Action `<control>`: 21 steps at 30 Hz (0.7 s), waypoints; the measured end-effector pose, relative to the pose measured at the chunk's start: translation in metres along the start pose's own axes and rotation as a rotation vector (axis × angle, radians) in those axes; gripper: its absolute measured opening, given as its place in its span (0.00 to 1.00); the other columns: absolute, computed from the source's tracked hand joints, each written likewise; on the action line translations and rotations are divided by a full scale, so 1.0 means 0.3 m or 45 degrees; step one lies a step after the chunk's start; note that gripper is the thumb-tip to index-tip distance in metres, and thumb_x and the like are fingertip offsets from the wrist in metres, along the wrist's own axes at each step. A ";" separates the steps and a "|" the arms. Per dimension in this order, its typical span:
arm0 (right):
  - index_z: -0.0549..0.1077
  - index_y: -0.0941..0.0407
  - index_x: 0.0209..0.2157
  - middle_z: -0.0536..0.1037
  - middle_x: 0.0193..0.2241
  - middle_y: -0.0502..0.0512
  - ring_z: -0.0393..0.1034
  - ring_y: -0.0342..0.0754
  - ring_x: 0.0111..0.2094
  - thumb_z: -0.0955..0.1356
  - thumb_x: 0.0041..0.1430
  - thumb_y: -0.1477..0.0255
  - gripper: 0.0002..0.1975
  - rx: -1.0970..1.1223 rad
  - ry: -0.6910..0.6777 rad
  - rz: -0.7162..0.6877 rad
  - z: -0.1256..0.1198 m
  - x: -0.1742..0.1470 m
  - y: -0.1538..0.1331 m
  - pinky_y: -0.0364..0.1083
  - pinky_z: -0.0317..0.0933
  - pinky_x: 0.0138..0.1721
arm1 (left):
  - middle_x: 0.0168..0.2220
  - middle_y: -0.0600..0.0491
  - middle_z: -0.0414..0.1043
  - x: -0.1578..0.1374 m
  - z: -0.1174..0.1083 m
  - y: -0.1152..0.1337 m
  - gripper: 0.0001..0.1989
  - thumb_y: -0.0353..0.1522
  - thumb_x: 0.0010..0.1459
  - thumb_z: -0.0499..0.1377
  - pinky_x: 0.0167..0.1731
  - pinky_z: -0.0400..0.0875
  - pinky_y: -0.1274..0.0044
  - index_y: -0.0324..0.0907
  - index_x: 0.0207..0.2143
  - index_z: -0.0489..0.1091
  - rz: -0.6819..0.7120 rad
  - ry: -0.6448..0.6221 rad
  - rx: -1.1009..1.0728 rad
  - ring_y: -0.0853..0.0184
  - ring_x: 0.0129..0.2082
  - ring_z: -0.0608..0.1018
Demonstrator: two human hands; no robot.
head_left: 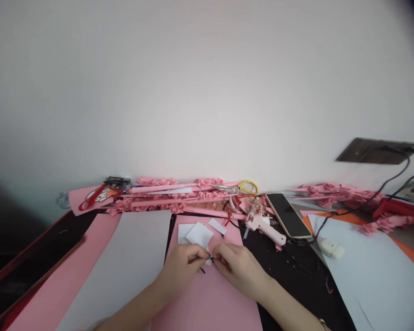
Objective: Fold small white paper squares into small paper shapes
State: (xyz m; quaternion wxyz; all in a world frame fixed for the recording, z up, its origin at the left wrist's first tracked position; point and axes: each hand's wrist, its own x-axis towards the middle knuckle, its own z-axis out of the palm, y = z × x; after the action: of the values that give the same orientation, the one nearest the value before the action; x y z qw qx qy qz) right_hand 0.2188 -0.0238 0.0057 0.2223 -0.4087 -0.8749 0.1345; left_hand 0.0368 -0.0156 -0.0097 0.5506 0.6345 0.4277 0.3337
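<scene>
My left hand [188, 262] and my right hand [236, 266] meet fingertip to fingertip, both closed in a pinch. Between them is a thin black strip [210, 258] with a small white bit beside it, partly hidden by the fingers. The strip's dark end [203, 270] pokes out below my left fingers. Under both hands lies a sheet of pink paper [207, 303]. Just beyond the fingertips are several white paper squares [199, 235] and a small white rectangle [217, 226].
Pink paper-flower stems [165, 198] line the wall, with yellow-handled scissors [246, 186] on them. A pink glue gun [267, 230] and a phone [290, 216] lie to the right. White sheets [131, 257] flank the work. Black cords [376, 193] run from a wall socket [369, 151].
</scene>
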 end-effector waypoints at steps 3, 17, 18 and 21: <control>0.64 0.56 0.33 0.70 0.24 0.48 0.63 0.41 0.22 0.62 0.54 0.80 0.05 -0.008 0.005 0.002 0.001 0.000 0.000 0.38 0.53 0.23 | 0.28 0.53 0.74 0.000 0.000 0.009 0.08 0.26 0.49 0.54 0.28 0.72 0.78 0.38 0.26 0.73 0.008 0.006 0.014 0.67 0.27 0.74; 0.65 0.56 0.33 0.71 0.24 0.49 0.65 0.42 0.24 0.62 0.55 0.78 0.04 -0.039 0.006 0.003 0.008 -0.005 0.007 0.38 0.56 0.25 | 0.27 0.54 0.74 -0.001 0.002 0.002 0.08 0.26 0.49 0.54 0.28 0.72 0.78 0.39 0.26 0.73 0.001 0.002 -0.014 0.68 0.27 0.74; 0.65 0.56 0.33 0.71 0.25 0.49 0.65 0.42 0.24 0.62 0.56 0.78 0.04 -0.040 0.007 0.001 0.008 -0.005 0.007 0.38 0.56 0.25 | 0.27 0.54 0.74 0.000 0.002 0.002 0.08 0.26 0.49 0.54 0.28 0.72 0.78 0.39 0.26 0.73 0.004 0.004 -0.012 0.68 0.27 0.74; 0.65 0.56 0.33 0.71 0.24 0.49 0.64 0.42 0.23 0.61 0.56 0.78 0.04 -0.045 0.003 -0.007 0.009 -0.005 0.008 0.38 0.56 0.25 | 0.27 0.54 0.74 0.002 0.003 0.001 0.08 0.26 0.49 0.54 0.28 0.72 0.78 0.39 0.26 0.73 0.007 -0.001 -0.014 0.68 0.27 0.74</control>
State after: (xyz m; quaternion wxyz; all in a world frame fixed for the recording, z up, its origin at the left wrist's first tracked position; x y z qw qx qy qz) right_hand 0.2198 -0.0235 0.0018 0.2164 -0.4104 -0.8780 0.1178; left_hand 0.0378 -0.0154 -0.0095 0.5533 0.6327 0.4240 0.3373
